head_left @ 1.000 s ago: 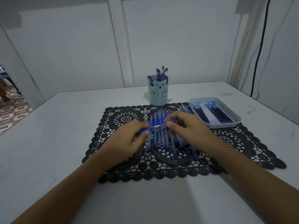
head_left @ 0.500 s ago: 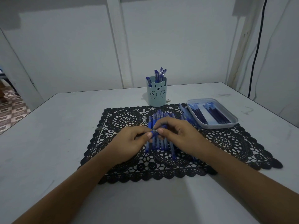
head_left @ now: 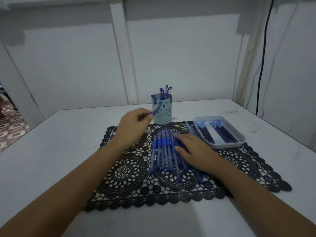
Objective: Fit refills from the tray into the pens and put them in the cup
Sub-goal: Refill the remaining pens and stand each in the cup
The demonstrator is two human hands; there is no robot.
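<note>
My left hand (head_left: pixel 132 124) grips a blue pen (head_left: pixel 156 109) and holds it up beside the left wall of the pale blue bear cup (head_left: pixel 164 115), its capped end near the rim. Several blue pens stand in the cup. A pile of blue pens (head_left: pixel 165 151) lies on the black lace mat (head_left: pixel 130 177). My right hand (head_left: pixel 193 151) rests on the right side of that pile with fingers spread flat. The pale tray (head_left: pixel 239 141) with dark blue refills (head_left: pixel 217 134) sits to the right.
The white table (head_left: pixel 51 151) runs to a wall behind the cup. A black cable (head_left: pixel 263 55) hangs down the wall at the right. At the far left the table edge drops to a patterned floor (head_left: pixel 10 127).
Both hands held one pen together over the pile before. Now my left hand has carried that pen up to the cup, and my right hand has dropped flat onto the pile.
</note>
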